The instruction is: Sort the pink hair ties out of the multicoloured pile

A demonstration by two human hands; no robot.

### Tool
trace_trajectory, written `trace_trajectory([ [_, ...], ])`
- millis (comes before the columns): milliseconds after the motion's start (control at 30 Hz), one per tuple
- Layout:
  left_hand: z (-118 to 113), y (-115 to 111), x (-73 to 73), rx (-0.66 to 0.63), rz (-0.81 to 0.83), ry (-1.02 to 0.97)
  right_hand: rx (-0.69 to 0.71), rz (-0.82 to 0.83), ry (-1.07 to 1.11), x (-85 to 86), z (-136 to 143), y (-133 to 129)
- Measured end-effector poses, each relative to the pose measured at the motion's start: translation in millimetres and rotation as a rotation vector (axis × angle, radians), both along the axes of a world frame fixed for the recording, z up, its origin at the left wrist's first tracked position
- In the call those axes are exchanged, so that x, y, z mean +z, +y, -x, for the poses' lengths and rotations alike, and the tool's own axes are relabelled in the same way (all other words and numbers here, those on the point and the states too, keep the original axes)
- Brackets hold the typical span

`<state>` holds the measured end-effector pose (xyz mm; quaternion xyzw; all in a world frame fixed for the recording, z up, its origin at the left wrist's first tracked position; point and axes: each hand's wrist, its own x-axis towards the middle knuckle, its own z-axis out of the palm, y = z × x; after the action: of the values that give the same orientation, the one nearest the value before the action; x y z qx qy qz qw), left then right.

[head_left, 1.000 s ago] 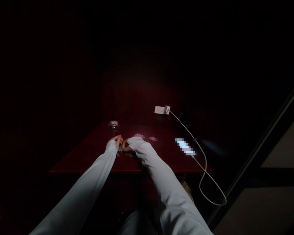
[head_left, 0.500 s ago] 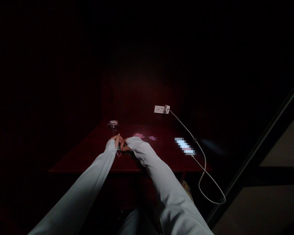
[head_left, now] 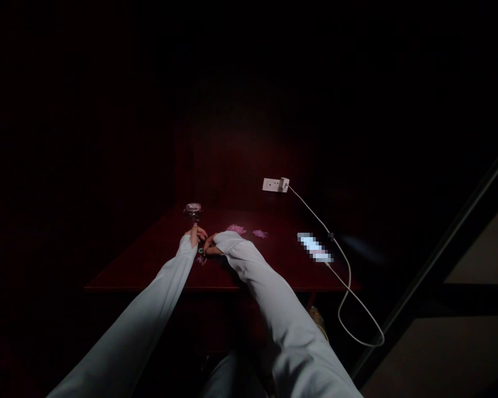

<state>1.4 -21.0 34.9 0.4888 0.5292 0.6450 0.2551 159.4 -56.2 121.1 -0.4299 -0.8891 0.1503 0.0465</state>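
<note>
Over the left-middle of the dark red table (head_left: 149, 271), my two hands are close together. My left hand (head_left: 196, 234) has its fingers apart and I see nothing held in it. My right hand (head_left: 211, 245) is bent inward with its fingers closed; what they grip is too small and dark to name. By its fingertips is a small green ring-shaped piece (head_left: 200, 251), perhaps touching them. Just below it lie a few thin pink strands (head_left: 201, 260). Beyond my right sleeve are a pink pile of small thin pieces (head_left: 236, 229) and a smaller purple pile (head_left: 260, 234).
A clear round jar (head_left: 193, 210) stands at the back left. A lit phone (head_left: 314, 247), blurred out, lies at the right on a white cable (head_left: 348, 269) running to a charger (head_left: 284, 184) in the wall socket (head_left: 271, 184). Surroundings are very dark.
My left hand has drawn slightly away from the right and its fingers have loosened. The green ring-shaped piece now shows between them. The view has shifted slightly.
</note>
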Motion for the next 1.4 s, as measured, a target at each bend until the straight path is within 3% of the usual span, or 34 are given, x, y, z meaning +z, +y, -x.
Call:
trace_trajectory([
  [433, -1.4, 2.4, 1.3, 0.034, 0.021, -0.092, 0.108, 0.149, -0.002, -1.3, -8.8, 7.3],
  [700, -1.7, -0.8, 3.0, 0.011, -0.003, 0.003, 0.106, 0.124, 0.034, 0.0, -7.4, 5.1],
  [1167, -2.5, 3.8, 1.0, 0.000, 0.024, -0.086, 0.033, 0.068, -0.119, 3.8, -15.0, 5.1],
  [1400, -2.7, -0.3, 3.7, 0.007, 0.018, -0.013, 0.138, 0.170, 0.057, -2.5, -10.1, 11.8],
])
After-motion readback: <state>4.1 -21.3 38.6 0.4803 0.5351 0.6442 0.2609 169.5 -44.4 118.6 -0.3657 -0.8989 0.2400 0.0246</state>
